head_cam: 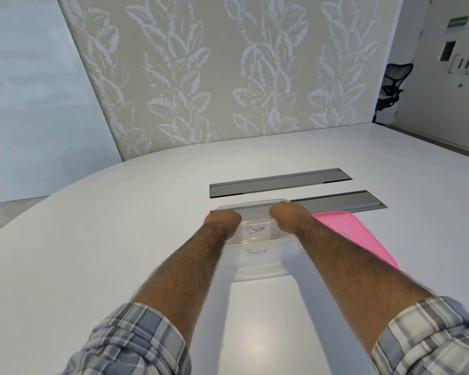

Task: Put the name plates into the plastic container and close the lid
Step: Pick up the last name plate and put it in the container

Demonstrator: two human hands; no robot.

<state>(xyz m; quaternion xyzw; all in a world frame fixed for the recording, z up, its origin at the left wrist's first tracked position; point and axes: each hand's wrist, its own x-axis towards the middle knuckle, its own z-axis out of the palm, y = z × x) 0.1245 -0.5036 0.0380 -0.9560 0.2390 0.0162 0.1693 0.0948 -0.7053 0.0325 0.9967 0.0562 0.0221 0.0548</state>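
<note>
Container (257, 272) by lid (363, 234) (PANDA plate (256, 230) inside)

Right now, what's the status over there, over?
Left hand and right hand at Panda name plate ends, fingers hidden. Plate inside clear container, Penguin name plate too. Pink lid off, beside it.

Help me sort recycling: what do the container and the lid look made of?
Container: likely clear, slightly frosted plastic; the lettered plates show through its wall. Lid: likely opaque pink plastic, smooth, faintly glossy, with a thin edge.
</note>
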